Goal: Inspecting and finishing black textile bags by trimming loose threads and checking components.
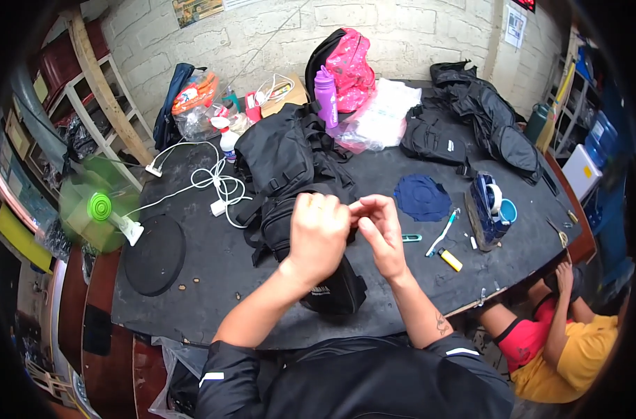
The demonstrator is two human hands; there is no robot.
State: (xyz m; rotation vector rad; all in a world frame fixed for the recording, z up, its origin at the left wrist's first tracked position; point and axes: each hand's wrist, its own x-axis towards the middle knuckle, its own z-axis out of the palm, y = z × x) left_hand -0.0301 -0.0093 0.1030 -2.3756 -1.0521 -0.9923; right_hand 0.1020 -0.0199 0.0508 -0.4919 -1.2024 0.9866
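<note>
My left hand [319, 234] is closed in a fist above a black bag [335, 290], the back of the hand upward. Beside it my right hand [381, 234] has its fingers curled in toward the left fist, and their tips meet there. Whatever lies between the fingertips is hidden or too small to name. The small black bag sits beneath both hands, partly covered by them. Against its far side lies a larger black backpack [276, 150] with straps and buckles.
On the right lie a navy cloth piece [421, 197], a green cutter [411, 238], a toothbrush [444, 230], a yellow lighter [450, 260] and a tape dispenser [487, 216]. A fan [100, 206], white cord [217, 178] and black disc [155, 255] are left. A person [562, 335] sits right.
</note>
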